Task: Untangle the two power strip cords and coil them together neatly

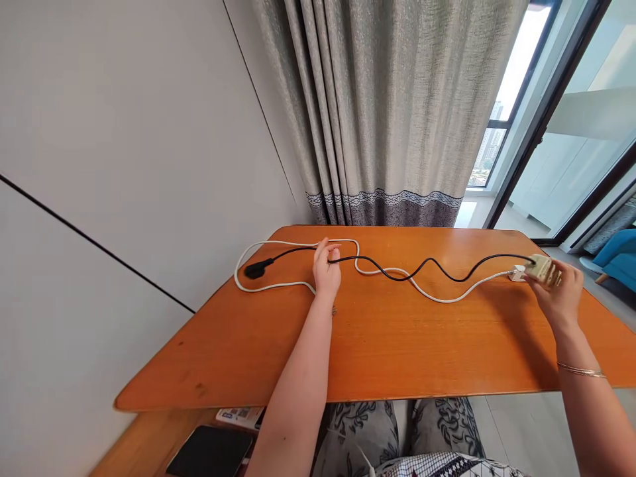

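My left hand (326, 275) is closed on a black power cord (430, 260) near the middle of the tabletop. Left of that hand, the cord ends in a black plug (258, 268). At the right, my right hand (564, 298) grips a beige socket block (539, 267) into which the cord's other end runs. Its finer details are partly hidden by the fingers. A white cable (450, 301) winds across the table beneath the black cord, looping around the black plug. By the socket block is the white cable's white end piece (517, 273).
The orange wooden table (397, 351) has rounded corners. Behind it hangs a grey curtain (397, 119), with a white wall (124, 132) on the left. A black phone (211, 452) lies on a lower surface under the near left edge. A glass door stands at right.
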Demonstrator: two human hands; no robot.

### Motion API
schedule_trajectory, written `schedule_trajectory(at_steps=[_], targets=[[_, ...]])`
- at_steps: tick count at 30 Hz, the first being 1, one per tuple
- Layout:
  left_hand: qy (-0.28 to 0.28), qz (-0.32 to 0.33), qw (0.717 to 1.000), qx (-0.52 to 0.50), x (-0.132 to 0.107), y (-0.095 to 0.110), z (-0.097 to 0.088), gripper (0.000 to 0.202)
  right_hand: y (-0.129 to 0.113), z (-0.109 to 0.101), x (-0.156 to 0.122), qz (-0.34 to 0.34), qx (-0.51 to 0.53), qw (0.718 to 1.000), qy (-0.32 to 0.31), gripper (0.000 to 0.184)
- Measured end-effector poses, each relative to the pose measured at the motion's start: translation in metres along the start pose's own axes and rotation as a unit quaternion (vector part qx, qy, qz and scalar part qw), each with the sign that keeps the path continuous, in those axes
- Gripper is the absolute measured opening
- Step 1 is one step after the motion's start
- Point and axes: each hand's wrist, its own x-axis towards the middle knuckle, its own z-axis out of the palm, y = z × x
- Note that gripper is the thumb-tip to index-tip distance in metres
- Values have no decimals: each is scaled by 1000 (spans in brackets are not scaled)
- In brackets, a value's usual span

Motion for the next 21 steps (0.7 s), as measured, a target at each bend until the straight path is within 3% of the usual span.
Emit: schedule_trajectory(at_steps=[7, 13, 18, 21], targets=[[-119, -51, 973, 193, -5, -12, 5, 25, 53, -1, -17, -21, -93, 988, -119, 48], [-180, -7, 939, 292, -10, -22, 7, 27, 89, 11, -16, -32, -92, 989, -115, 38], [-261, -4, 893, 366, -14, -30, 6, 33, 103, 21, -1, -21, -84, 989, -120, 39], [-279, -11, 872, 401, -16, -33, 6, 36, 105, 26, 9, -2, -110, 980, -166, 41]])
